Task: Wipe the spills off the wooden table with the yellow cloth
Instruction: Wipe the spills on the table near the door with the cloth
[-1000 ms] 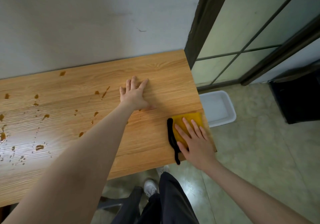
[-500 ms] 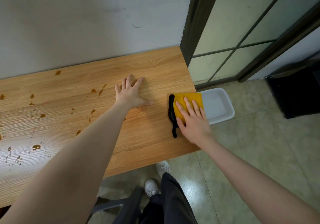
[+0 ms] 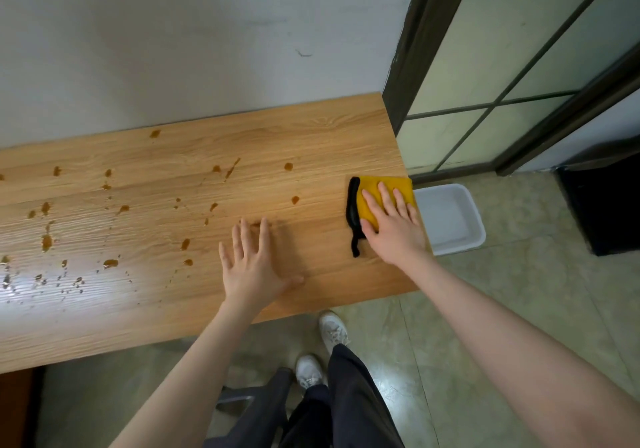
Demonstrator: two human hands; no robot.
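Bare table point(image 3: 311, 142) between the hands; wall point(image 3: 173, 49) bounds the far edge.

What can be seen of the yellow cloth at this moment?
The yellow cloth is a small folded pad with a black trim strip along its left edge, its end trailing toward the person. It lies flat at the right end of the wooden table, near its edge. The right hand presses on it with straight fingers.

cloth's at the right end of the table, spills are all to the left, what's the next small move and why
Probably slide the yellow cloth with black trim leftward under the flat right hand toward the nearest brown drop. The cloth sits at the wooden table's right edge on clean wood, while the brown spills lie left of it. The left hand rests flat, bracing.
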